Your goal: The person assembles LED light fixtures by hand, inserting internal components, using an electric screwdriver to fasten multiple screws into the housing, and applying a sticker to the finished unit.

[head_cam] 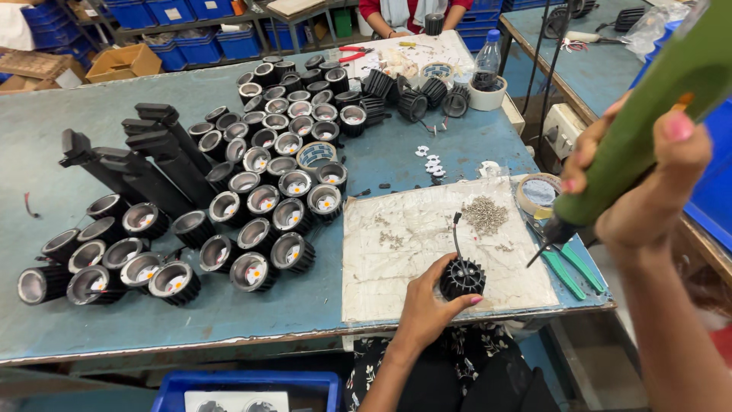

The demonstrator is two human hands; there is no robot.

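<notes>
My left hand (427,301) grips a black finned lamp housing (462,278) standing on a worn white sheet (427,229) near the table's front edge; a short black wire sticks up from it. My right hand (648,183) is raised to the right and holds a green electric screwdriver (648,114), its bit (537,255) pointing down-left, a little to the right of the housing and apart from it. A pile of small screws (485,214) lies on the sheet behind the housing.
Many round black lamp housings (259,198) with reflectors fill the table's left and middle, beside black track adapters (152,164). Tape rolls (537,191), green pliers (568,267), a water bottle (488,59), and another person (412,15) at the far end. A blue bin (244,389) sits below.
</notes>
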